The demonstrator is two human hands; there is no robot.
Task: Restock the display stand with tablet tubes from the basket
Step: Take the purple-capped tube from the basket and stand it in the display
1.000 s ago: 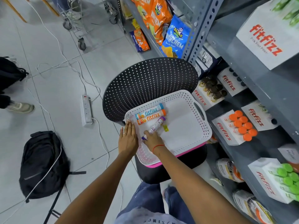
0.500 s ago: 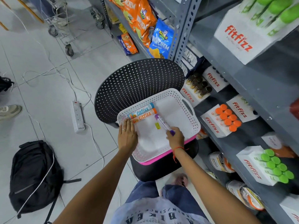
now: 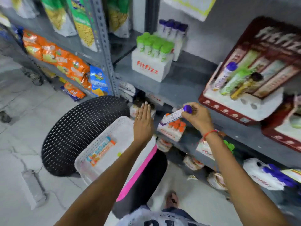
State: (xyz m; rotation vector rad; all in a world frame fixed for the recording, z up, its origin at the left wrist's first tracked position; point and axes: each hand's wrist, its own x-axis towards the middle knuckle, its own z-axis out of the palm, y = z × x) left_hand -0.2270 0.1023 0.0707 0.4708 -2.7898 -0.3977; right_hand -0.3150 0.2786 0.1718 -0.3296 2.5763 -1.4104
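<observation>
My right hand (image 3: 197, 119) holds a white tablet tube with a purple cap (image 3: 175, 115), lifted in front of the grey shelf edge. The red display stand (image 3: 241, 101) stands on the shelf to the right, with a purple-capped, a green and a yellow tube leaning in its slots. My left hand (image 3: 143, 123) hovers flat, fingers together, over the far end of the white basket (image 3: 84, 160). The basket rests on a black perforated chair and holds a blue-capped tube (image 3: 99, 150) and an orange-capped tube (image 3: 104, 153) side by side.
A white Fitfizz box with green-capped tubes (image 3: 151, 61) sits on the shelf. A box of orange-capped tubes (image 3: 175, 128) is on the shelf below my right hand. Snack bags (image 3: 65, 62) fill the left rack. A power strip (image 3: 32, 188) lies on the floor.
My right hand lifted the purple-capped tube out of the basket and up toward the shelf. My left hand left the basket rim and rose. The view tilted up to the shelves.
</observation>
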